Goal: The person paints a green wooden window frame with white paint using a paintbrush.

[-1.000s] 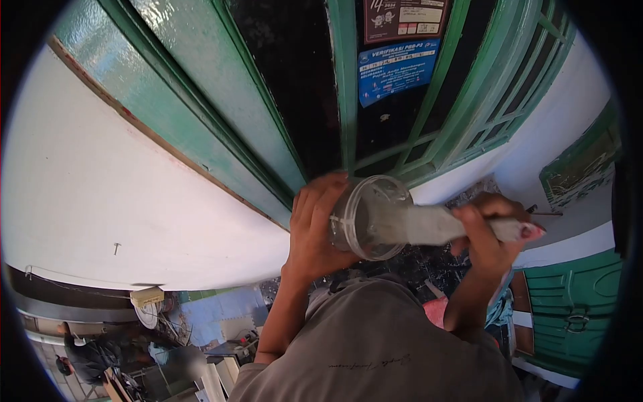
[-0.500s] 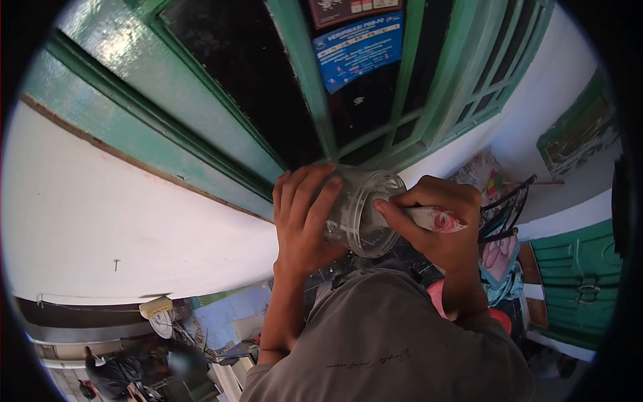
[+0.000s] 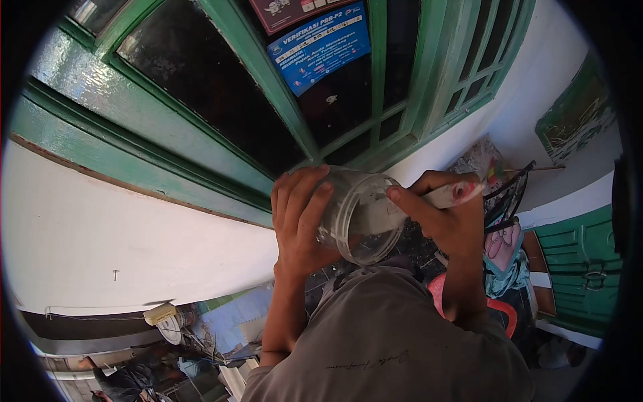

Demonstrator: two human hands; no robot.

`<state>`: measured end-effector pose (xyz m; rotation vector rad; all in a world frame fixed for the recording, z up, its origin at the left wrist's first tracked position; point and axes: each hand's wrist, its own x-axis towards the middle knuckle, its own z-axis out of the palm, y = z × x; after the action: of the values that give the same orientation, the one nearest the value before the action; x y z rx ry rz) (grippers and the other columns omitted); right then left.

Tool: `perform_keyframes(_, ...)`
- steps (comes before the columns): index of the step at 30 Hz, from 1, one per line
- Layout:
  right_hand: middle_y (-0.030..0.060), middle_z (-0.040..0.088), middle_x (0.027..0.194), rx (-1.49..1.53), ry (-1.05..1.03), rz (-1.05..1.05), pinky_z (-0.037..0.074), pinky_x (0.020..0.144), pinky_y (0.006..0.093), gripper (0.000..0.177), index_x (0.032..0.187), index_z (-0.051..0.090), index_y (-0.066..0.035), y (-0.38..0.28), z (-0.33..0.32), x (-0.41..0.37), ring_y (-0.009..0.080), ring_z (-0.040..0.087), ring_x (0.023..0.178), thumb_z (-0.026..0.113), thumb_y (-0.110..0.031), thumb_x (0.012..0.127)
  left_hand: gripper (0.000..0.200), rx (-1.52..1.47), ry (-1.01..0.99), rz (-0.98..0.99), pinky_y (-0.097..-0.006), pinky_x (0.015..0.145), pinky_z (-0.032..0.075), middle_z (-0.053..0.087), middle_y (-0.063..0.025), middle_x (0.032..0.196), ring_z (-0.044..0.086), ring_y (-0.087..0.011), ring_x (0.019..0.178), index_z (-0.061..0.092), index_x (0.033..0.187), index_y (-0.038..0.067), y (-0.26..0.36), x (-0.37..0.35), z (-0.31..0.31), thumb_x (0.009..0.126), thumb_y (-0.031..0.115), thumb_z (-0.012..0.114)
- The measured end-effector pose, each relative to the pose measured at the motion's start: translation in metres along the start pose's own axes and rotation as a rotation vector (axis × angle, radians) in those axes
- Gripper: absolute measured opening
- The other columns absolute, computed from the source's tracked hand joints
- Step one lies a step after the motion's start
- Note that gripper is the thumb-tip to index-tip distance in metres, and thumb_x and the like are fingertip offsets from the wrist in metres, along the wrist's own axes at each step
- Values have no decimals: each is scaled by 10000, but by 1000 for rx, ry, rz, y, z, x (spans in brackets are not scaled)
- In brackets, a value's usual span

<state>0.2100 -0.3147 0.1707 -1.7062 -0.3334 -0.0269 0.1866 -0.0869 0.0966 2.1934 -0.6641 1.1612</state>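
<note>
A clear, wide-mouthed jar (image 3: 345,221) is tilted in front of my body, its open rim facing right. My left hand (image 3: 298,218) is wrapped round the jar's closed side. Between the thumb and fingers of my right hand (image 3: 445,214) is a whitish brush-like tool (image 3: 450,195) with a red mark on its handle. The tool's pale, wide end reaches into the jar's mouth and shows through the clear wall. What lies at the jar's bottom cannot be made out.
Green-framed windows (image 3: 301,124) with a blue sticker (image 3: 320,47) stand ahead, above a white wall (image 3: 134,234). At the right are a green door (image 3: 579,268), a pink cushion-like item (image 3: 502,244) and a red object (image 3: 504,315). A person (image 3: 127,382) is at lower left.
My right hand has moved slightly right and up, and the tool has come partly out of the jar, showing more of its pale end. The view has shifted a little.
</note>
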Motion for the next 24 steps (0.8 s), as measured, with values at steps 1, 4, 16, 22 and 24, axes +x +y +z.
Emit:
perform_keyframes(1, 35, 675, 602, 52, 23, 41, 373, 451, 222, 214, 698, 723, 18, 2, -2, 0, 37, 554, 495, 829, -80, 856, 919, 7, -1, 4, -582, 988, 442, 621, -207, 1328, 618, -416, 1181, 522, 1360, 74, 0, 0, 3, 605, 401, 932)
perform_keyframes(4, 25, 640, 581, 212, 95, 133, 327, 405, 219, 234, 699, 707, 11, 13, -6, -1, 42, 511, 439, 822, -95, 873, 947, 4, 0, -10, -564, 992, 441, 616, -203, 1338, 614, -412, 1178, 511, 1373, 71, 0, 0, 10, 591, 382, 945)
perform_keyframes(16, 166, 680, 726, 675, 174, 138, 451, 408, 289, 125, 947, 685, 59, 71, -36, 17, 212, 623, 464, 670, -65, 933, 1113, -256, -72, -724, -448, 1021, 537, 648, -184, 1318, 655, -334, 1217, 419, 1446, 38, 10, -2, 35, 555, 345, 1013)
perform_keyframes(22, 169, 685, 716, 787, 121, 3, 409, 400, 262, 118, 937, 664, 45, 53, -40, 39, 195, 641, 480, 744, -21, 881, 1035, -483, -14, -588, -443, 967, 549, 647, -156, 1305, 651, -298, 1184, 467, 1435, 49, 10, 33, 41, 578, 262, 1006)
perform_keyframes(24, 163, 692, 722, 811, 149, -8, 399, 400, 253, 117, 929, 665, 31, 42, -41, 42, 176, 622, 469, 753, -28, 880, 1034, -514, -42, -591, -445, 962, 553, 654, -163, 1302, 658, -305, 1179, 467, 1442, 57, 9, 38, 38, 585, 268, 1006)
